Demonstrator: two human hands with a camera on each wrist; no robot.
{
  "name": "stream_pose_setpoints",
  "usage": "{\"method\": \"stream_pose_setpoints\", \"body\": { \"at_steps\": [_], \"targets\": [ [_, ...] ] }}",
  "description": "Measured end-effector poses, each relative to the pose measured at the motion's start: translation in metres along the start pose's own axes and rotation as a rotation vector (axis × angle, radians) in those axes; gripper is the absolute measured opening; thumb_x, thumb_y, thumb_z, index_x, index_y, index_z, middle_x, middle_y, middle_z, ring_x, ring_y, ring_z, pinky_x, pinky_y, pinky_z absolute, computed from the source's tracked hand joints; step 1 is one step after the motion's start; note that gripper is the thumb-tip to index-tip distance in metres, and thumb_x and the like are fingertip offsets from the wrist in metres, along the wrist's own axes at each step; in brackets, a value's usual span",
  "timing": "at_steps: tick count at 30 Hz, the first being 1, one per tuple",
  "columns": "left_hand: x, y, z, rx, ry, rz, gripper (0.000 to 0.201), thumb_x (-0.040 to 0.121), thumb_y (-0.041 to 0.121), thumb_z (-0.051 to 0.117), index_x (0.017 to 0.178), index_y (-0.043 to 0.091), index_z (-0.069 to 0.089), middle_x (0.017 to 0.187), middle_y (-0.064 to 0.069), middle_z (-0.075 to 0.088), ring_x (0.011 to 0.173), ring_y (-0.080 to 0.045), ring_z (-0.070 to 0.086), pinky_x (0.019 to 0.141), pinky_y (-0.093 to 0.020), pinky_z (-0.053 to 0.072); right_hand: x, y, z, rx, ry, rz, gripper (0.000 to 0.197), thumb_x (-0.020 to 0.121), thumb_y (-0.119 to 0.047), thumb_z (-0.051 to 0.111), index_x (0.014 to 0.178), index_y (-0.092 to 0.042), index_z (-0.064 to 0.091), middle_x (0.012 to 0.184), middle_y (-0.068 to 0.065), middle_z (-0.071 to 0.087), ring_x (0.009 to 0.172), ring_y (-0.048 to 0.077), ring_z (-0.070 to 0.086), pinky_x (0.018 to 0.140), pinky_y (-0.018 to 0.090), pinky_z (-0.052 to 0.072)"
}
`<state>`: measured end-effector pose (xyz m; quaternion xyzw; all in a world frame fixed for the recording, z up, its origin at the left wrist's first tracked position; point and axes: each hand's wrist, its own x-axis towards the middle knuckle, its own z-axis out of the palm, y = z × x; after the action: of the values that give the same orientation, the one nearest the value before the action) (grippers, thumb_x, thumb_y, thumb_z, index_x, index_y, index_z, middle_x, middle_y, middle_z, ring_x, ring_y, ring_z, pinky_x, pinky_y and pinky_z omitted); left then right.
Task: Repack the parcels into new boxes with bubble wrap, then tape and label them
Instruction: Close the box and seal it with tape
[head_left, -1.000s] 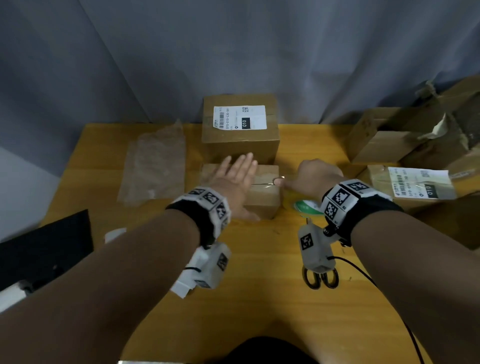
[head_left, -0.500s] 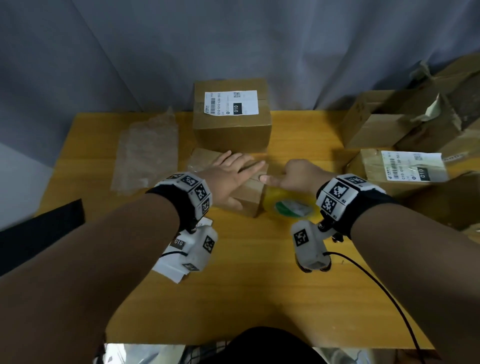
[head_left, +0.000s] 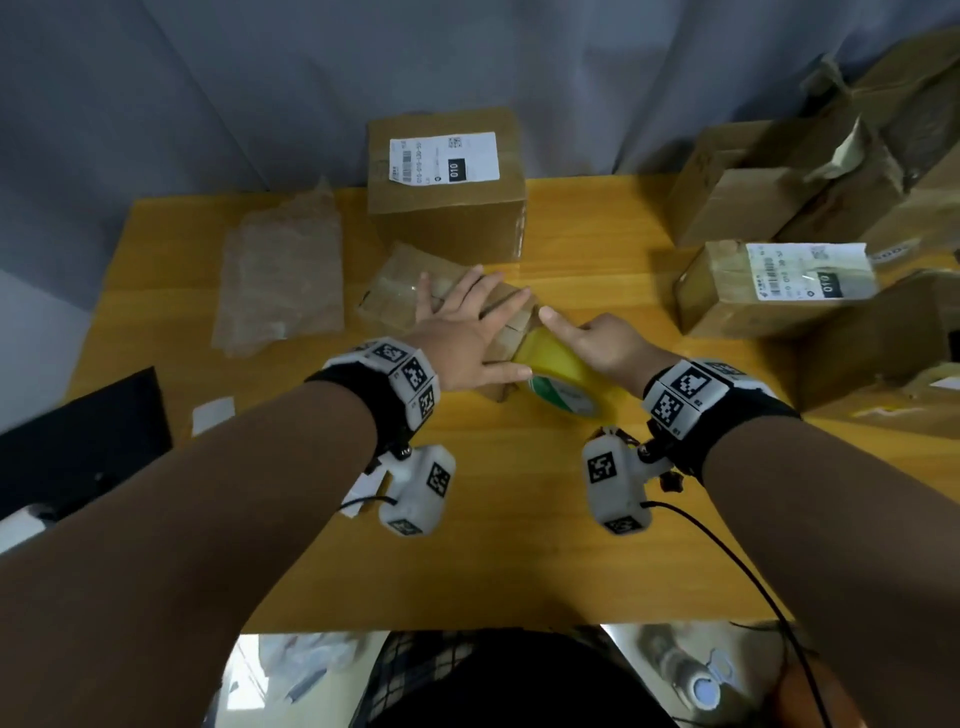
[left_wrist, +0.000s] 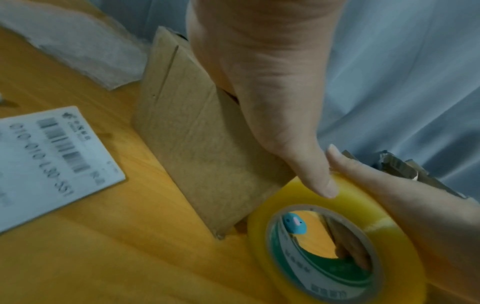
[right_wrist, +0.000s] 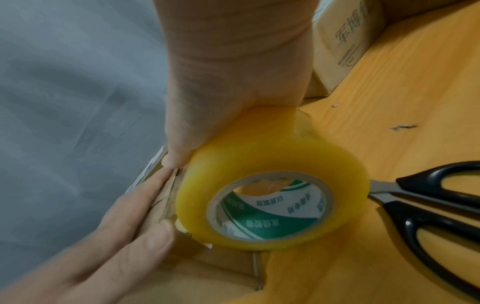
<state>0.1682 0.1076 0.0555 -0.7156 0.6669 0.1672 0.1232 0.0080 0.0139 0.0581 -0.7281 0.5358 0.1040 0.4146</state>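
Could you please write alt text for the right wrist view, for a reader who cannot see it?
The right hand grips a yellow roll of tape at the corner of a small cardboard box, while the left hand's fingers press flat on the box. Black-handled scissors lie just beyond the roll on the wooden table.

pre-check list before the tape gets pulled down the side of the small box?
1. Left hand flat on the small box, pinning the flaps: ok.
2. Right hand holds the tape roll against the box's right end: ok.
3. Tape stuck along the top seam: cannot tell, blurred.
4. Scissors on the table beside the roll, for the cut: ok.
5. Loose shipping label lies by the box, not yet applied: ok.
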Motion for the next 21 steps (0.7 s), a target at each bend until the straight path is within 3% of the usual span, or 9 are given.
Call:
{"method": "stream_pose_setpoints", "body": {
  "at_steps": [5,7,8,9,10,13,15,17,21],
  "targets": [
    [0.006,-0.012,-0.007,0.058,0.007,0.192,0.080,0.085,0.065,0.045,0.147,0.045,-0.003,0.158,-0.003,-0.017,0.145,-0.025,-0.017,0.111,-0.062,-0.010,-0.014,-0.005,0.010,0.053,-0.084,0.029,0.062,0.085,-0.074,0.033,0.064,-0.017,0.041,0.062,0.003,0.041,0.055,0.016,0.037,0.051,0.028,0.027],
    [0.004,-0.010,-0.007,0.048,-0.007,0.195,0.076,0.087,0.062,0.044,0.146,0.047,-0.001,0.156,-0.010,-0.023,0.143,-0.030,-0.020,0.113,-0.057,-0.010,-0.019,-0.003,0.013,0.110,-0.154,0.022,0.066,0.085,-0.073,0.037,0.093,-0.011,0.057,0.091,0.008,0.055,0.076,0.021,0.053,0.065,0.028,0.039],
    [0.001,-0.007,-0.007,0.013,-0.020,0.154,0.073,0.088,0.064,0.040,0.146,0.049,-0.001,0.154,-0.013,-0.027,0.142,-0.033,-0.022,0.113,-0.054,-0.011,-0.023,0.001,0.013,0.165,-0.179,0.021,0.065,0.088,-0.067,0.043,0.114,-0.009,0.057,0.111,0.010,0.056,0.095,0.024,0.056,0.078,0.030,0.043],
    [-0.002,-0.002,-0.007,-0.051,-0.034,0.092,0.069,0.088,0.066,0.033,0.145,0.050,-0.001,0.152,-0.015,-0.030,0.141,-0.035,-0.025,0.113,-0.052,-0.013,-0.026,0.006,0.012,0.222,-0.204,0.020,0.059,0.089,-0.058,0.050,0.123,-0.010,0.055,0.122,0.009,0.056,0.107,0.026,0.055,0.089,0.034,0.044],
    [-0.005,0.003,-0.007,-0.141,-0.042,0.023,0.065,0.089,0.067,0.025,0.146,0.049,-0.002,0.152,-0.014,-0.031,0.140,-0.035,-0.028,0.113,-0.049,-0.015,-0.029,0.013,0.012,0.294,-0.222,0.011,0.047,0.089,-0.048,0.056,0.120,-0.012,0.059,0.123,0.010,0.059,0.108,0.028,0.056,0.095,0.038,0.045],
    [0.000,0.016,-0.008,-0.310,-0.014,-0.142,0.070,0.093,0.063,0.013,0.151,0.029,-0.008,0.154,-0.012,-0.026,0.142,-0.029,-0.025,0.114,-0.045,-0.014,-0.039,0.024,0.009,0.503,-0.199,0.033,0.018,0.088,-0.027,0.060,0.100,-0.014,0.065,0.112,0.019,0.067,0.094,0.033,0.064,0.090,0.043,0.050],
    [0.007,0.020,-0.007,-0.240,-0.002,-0.204,0.079,0.093,0.064,0.015,0.150,0.016,-0.012,0.155,-0.013,-0.024,0.143,-0.027,-0.021,0.116,-0.043,-0.011,-0.040,0.023,0.009,0.501,-0.160,0.027,0.024,0.089,-0.028,0.061,0.109,-0.013,0.064,0.118,0.013,0.064,0.100,0.029,0.061,0.094,0.042,0.047],
    [0.011,0.019,-0.004,-0.176,0.007,-0.211,0.082,0.093,0.064,0.017,0.150,0.012,-0.014,0.155,-0.013,-0.023,0.144,-0.027,-0.019,0.117,-0.043,-0.009,-0.042,0.015,0.007,0.447,-0.169,0.029,0.038,0.091,-0.033,0.060,0.122,-0.012,0.058,0.119,0.005,0.058,0.106,0.024,0.055,0.096,0.037,0.043],
    [0.006,0.017,-0.002,-0.160,0.015,-0.177,0.081,0.094,0.062,0.019,0.149,0.013,-0.014,0.156,-0.012,-0.021,0.145,-0.026,-0.017,0.117,-0.041,-0.008,-0.050,0.008,-0.008,0.438,-0.256,0.106,0.035,0.093,-0.037,0.057,0.100,-0.004,0.062,0.094,0.016,0.068,0.084,0.029,0.064,0.082,0.035,0.053]
  ]
}}
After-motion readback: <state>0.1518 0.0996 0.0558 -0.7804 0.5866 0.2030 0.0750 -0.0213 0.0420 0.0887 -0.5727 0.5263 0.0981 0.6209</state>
